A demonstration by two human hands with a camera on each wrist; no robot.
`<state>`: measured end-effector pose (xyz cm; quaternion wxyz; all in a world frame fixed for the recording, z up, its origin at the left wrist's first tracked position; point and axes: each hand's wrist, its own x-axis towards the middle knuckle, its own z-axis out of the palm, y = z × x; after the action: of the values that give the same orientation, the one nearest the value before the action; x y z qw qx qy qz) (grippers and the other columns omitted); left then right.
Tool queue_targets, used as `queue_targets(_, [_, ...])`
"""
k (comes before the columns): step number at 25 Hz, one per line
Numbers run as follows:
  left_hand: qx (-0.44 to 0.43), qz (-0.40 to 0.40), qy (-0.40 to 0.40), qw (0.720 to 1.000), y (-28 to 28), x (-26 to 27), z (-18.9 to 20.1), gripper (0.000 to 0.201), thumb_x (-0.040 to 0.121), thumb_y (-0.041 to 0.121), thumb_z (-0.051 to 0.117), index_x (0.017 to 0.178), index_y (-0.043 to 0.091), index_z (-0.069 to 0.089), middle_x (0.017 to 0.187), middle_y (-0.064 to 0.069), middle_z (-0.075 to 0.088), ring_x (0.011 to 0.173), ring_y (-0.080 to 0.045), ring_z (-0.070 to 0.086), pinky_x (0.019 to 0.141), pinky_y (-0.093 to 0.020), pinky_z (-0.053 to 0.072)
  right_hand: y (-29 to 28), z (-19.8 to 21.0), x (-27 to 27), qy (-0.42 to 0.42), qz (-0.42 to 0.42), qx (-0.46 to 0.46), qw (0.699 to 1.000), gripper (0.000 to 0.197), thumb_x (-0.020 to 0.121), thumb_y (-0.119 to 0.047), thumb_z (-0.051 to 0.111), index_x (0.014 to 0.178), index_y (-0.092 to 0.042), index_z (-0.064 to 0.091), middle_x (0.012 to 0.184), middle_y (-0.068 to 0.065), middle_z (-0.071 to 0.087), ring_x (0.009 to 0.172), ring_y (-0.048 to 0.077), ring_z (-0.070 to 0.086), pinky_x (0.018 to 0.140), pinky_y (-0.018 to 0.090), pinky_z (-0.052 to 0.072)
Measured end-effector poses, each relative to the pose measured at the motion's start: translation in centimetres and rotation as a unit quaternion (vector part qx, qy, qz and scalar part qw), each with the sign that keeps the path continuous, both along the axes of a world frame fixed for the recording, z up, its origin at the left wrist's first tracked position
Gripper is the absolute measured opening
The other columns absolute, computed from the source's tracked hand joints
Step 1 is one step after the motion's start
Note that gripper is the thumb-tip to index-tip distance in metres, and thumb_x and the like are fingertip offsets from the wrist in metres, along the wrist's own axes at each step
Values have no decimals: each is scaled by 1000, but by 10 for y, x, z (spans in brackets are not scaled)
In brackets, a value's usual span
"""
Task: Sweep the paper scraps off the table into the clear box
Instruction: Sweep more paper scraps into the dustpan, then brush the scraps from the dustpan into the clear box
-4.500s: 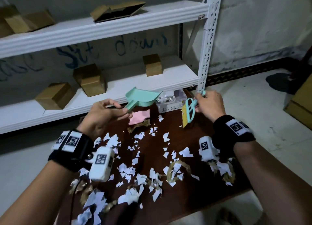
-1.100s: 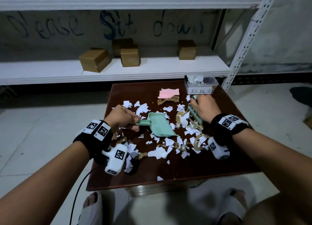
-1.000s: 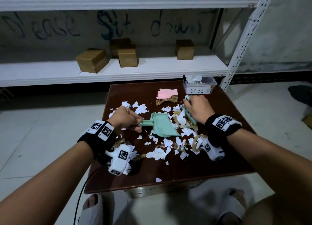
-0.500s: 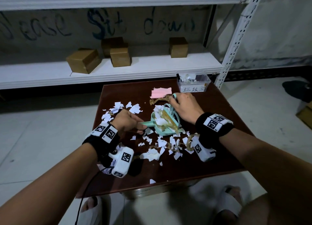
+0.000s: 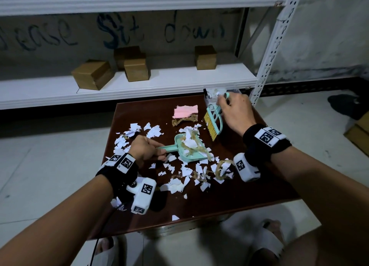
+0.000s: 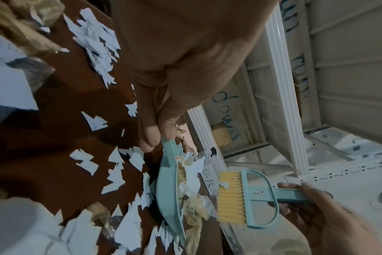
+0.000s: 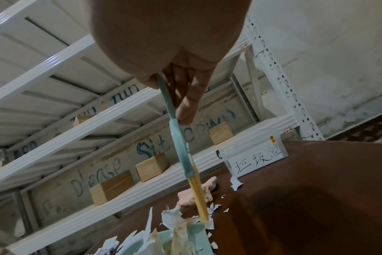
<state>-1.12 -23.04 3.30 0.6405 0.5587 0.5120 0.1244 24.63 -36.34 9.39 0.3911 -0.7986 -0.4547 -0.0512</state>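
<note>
The left hand (image 5: 142, 148) grips the handle of the mint-green plastic dustpan (image 5: 188, 150), loaded with white paper scraps (image 5: 189, 143) mid-table. The clear plastic box (image 5: 214, 94) sits at the far right corner, just beyond the right hand (image 5: 234, 113), which grips the mint-green yellow-bristled brush (image 5: 213, 123). The loaded pan must travel away and rightward.

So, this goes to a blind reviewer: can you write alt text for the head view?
A left hand holds a scrap-filled teal dustpan on a brown table, while the right hand holds a yellow-bristled brush beside a clear box. White paper scraps litter the table.
</note>
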Motion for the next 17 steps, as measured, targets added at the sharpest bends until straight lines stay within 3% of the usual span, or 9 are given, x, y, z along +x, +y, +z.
queue_targets(4, [-30, 22, -21, 999, 1, 3, 0, 11, 85, -14, 65, 91, -11, 73, 90, -33, 72, 76, -38, 74, 61, -32, 63, -8, 5, 9, 9, -25, 21, 999, 45, 102, -33, 48, 74, -4, 67, 69, 10, 70, 66, 28, 69, 69, 46, 57])
queue_targets(9, [-41, 57, -66, 995, 4, 12, 4, 14, 84, -14, 65, 95, -10, 73, 90, -31, 73, 84, -39, 73, 69, -35, 63, -21, 14, 23, 29, -70, 45, 996, 46, 103, -32, 49, 78, -3, 72, 71, 12, 72, 64, 27, 70, 64, 39, 57])
queue_targets(12, [-33, 61, -101, 992, 4, 21, 11, 16, 84, -13, 66, 97, -10, 73, 90, -31, 73, 84, -40, 74, 70, -33, 63, -28, 16, 38, 49, -109, 54, 991, 45, 104, -30, 49, 80, 1, 71, 75, 11, 71, 68, 26, 65, 64, 29, 44])
queue_targets(15, [-17, 66, -126, 990, 2, 33, 25, 14, 85, -14, 66, 97, -11, 72, 83, -29, 73, 75, -37, 75, 64, -27, 63, -33, 14, 48, 47, -129, 53, 989, 47, 101, -37, 46, 84, -3, 73, 81, 17, 73, 76, 34, 68, 75, 40, 55])
queue_targets(17, [-15, 66, -141, 988, 1, 45, 35, 11, 86, -15, 65, 95, -11, 71, 82, -30, 72, 70, -36, 74, 61, -26, 62, -34, 13, 52, 44, -145, 43, 988, 46, 101, -35, 47, 84, -1, 73, 84, 22, 73, 81, 39, 68, 77, 40, 54])
